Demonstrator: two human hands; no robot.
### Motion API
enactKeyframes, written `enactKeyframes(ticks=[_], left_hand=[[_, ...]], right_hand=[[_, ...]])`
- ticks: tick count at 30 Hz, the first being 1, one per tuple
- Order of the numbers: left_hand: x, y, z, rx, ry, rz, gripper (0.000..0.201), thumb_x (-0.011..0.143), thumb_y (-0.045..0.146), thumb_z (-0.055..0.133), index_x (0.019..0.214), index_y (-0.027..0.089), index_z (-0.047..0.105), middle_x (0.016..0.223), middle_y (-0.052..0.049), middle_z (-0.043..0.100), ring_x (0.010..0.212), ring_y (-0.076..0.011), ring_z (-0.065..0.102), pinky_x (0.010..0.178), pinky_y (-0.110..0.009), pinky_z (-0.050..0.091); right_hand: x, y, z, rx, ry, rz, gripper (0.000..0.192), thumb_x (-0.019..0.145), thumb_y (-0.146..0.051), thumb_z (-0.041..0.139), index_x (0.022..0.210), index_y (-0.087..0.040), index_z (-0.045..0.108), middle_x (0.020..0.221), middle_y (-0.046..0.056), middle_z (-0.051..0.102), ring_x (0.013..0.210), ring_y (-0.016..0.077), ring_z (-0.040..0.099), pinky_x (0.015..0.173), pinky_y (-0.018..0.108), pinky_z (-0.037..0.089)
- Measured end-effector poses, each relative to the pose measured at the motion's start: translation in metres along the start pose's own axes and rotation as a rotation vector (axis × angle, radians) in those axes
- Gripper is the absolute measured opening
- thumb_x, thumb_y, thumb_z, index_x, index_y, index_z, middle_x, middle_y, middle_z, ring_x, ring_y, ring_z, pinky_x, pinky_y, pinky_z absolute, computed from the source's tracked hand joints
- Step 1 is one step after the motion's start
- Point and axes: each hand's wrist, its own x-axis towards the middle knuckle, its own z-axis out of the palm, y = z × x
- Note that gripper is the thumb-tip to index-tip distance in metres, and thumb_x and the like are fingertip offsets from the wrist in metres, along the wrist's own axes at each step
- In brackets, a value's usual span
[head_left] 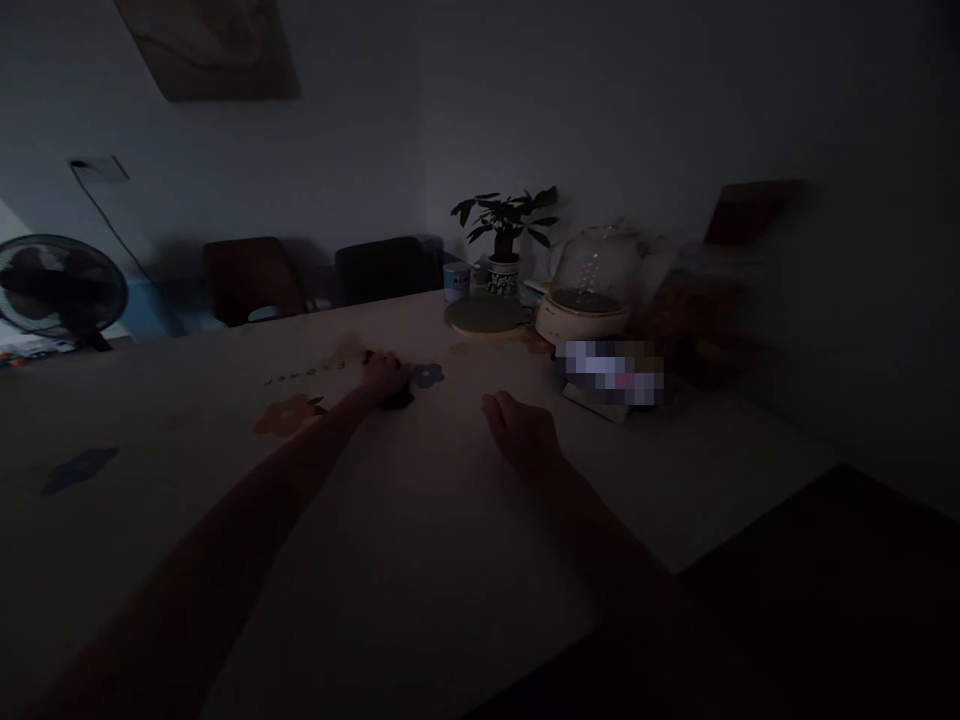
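Note:
The room is dim and details are hard to make out. My left hand (pixel 385 373) reaches far over the pale flower-patterned table cover (pixel 420 520), its fingers curled down round a small dark object (pixel 399 399) at the tabletop. Most of that object is hidden under the hand, so its kind does not show. Closer to me and to the right, my right hand (pixel 523 428) is closed with the fingers folded in. Whether anything is inside it cannot be seen.
Along the back right stand a potted plant (pixel 504 270), a can (pixel 457 282), a round green mat (pixel 486 314) and a clear-topped kettle (pixel 592 290). A blurred-out packet (pixel 611 372) lies nearer. Chairs (pixel 251 275) and a fan (pixel 60 285) are beyond the table.

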Motion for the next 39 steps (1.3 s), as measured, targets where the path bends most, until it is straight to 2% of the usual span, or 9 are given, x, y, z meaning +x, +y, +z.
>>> enactKeyframes(ticks=[4, 8, 11, 15, 19, 28, 32, 36, 39], left_hand=[[0.051, 0.078, -0.005, -0.138, 0.051, 0.017, 0.045, 0.101, 0.034, 0.034, 0.134, 0.01, 0.053, 0.14, -0.024, 0.049, 0.134, -0.0369, 0.042, 0.11, -0.054, 0.035], [0.079, 0.139, -0.008, -0.268, 0.094, 0.113, 0.049, 0.099, 0.033, 0.033, 0.137, 0.007, 0.048, 0.139, -0.026, 0.049, 0.133, -0.0331, 0.044, 0.111, -0.046, 0.036], [0.084, 0.158, -0.01, -0.323, 0.103, 0.162, 0.051, 0.097, 0.032, 0.037, 0.14, 0.006, 0.045, 0.146, -0.025, 0.043, 0.14, -0.0308, 0.037, 0.116, -0.045, 0.032], [0.082, 0.146, -0.012, -0.369, 0.069, 0.134, 0.051, 0.095, 0.031, 0.039, 0.143, 0.014, 0.044, 0.155, -0.021, 0.036, 0.144, -0.031, 0.032, 0.119, -0.058, 0.025], [0.084, 0.098, -0.012, -0.383, 0.033, 0.014, 0.047, 0.097, 0.03, 0.034, 0.138, 0.015, 0.05, 0.154, -0.021, 0.036, 0.145, -0.0323, 0.03, 0.118, -0.07, 0.016], [0.054, -0.078, -0.001, -0.279, -0.038, -0.238, 0.038, 0.096, 0.026, 0.039, 0.123, 0.018, 0.064, 0.149, -0.019, 0.042, 0.145, -0.0357, 0.027, 0.117, -0.069, 0.017], [0.014, -0.143, 0.009, -0.211, -0.031, -0.361, 0.041, 0.097, 0.03, 0.035, 0.128, 0.02, 0.061, 0.15, -0.017, 0.042, 0.142, -0.0364, 0.031, 0.114, -0.068, 0.024], [-0.043, -0.214, 0.01, -0.124, -0.052, -0.383, 0.029, 0.088, 0.018, 0.047, 0.102, 0.015, 0.071, 0.13, -0.016, 0.058, 0.135, -0.0314, 0.04, 0.117, -0.047, 0.029], [-0.103, -0.271, 0.004, -0.084, -0.038, -0.423, 0.025, 0.083, 0.013, 0.047, 0.093, 0.01, 0.07, 0.115, -0.017, 0.062, 0.124, -0.0312, 0.047, 0.112, -0.046, 0.035]], right_hand=[[-0.002, 0.002, 0.001, 0.008, 0.009, -0.041, 0.051, 0.104, -0.04, 0.022, 0.084, -0.017, 0.063, 0.061, 0.006, 0.062, 0.053, 0.0146, 0.052, 0.054, 0.027, 0.017], [-0.004, 0.005, 0.001, 0.032, 0.013, -0.069, 0.054, 0.104, -0.04, 0.018, 0.081, -0.017, 0.061, 0.06, 0.006, 0.06, 0.052, 0.0138, 0.051, 0.053, 0.027, 0.016], [-0.004, 0.007, 0.001, 0.036, -0.002, -0.063, 0.054, 0.103, -0.041, 0.018, 0.079, -0.018, 0.06, 0.058, 0.005, 0.059, 0.05, 0.0135, 0.049, 0.052, 0.027, 0.016], [-0.005, 0.01, 0.001, 0.008, -0.061, -0.044, 0.051, 0.103, -0.039, 0.021, 0.082, -0.018, 0.062, 0.061, 0.005, 0.062, 0.05, 0.0135, 0.052, 0.051, 0.026, 0.016], [-0.006, 0.016, 0.003, -0.024, -0.092, -0.051, 0.052, 0.104, -0.041, 0.022, 0.088, -0.017, 0.065, 0.067, 0.006, 0.066, 0.051, 0.0147, 0.057, 0.05, 0.026, 0.018], [-0.008, 0.026, 0.012, -0.004, -0.028, -0.077, 0.048, 0.102, -0.042, 0.025, 0.083, -0.019, 0.063, 0.065, 0.004, 0.066, 0.051, 0.0168, 0.061, 0.049, 0.025, 0.027], [-0.008, 0.031, 0.014, -0.011, -0.04, -0.095, 0.044, 0.1, -0.039, 0.027, 0.089, -0.02, 0.065, 0.077, 0.006, 0.071, 0.054, 0.0164, 0.062, 0.049, 0.026, 0.03], [-0.007, 0.033, 0.014, -0.019, -0.076, -0.04, 0.042, 0.1, -0.041, 0.03, 0.087, -0.021, 0.064, 0.068, 0.005, 0.067, 0.058, 0.0188, 0.064, 0.052, 0.026, 0.034], [-0.006, 0.034, 0.017, -0.041, -0.088, -0.038, 0.044, 0.101, -0.041, 0.029, 0.087, -0.02, 0.065, 0.069, 0.006, 0.067, 0.061, 0.0205, 0.065, 0.054, 0.028, 0.034]])
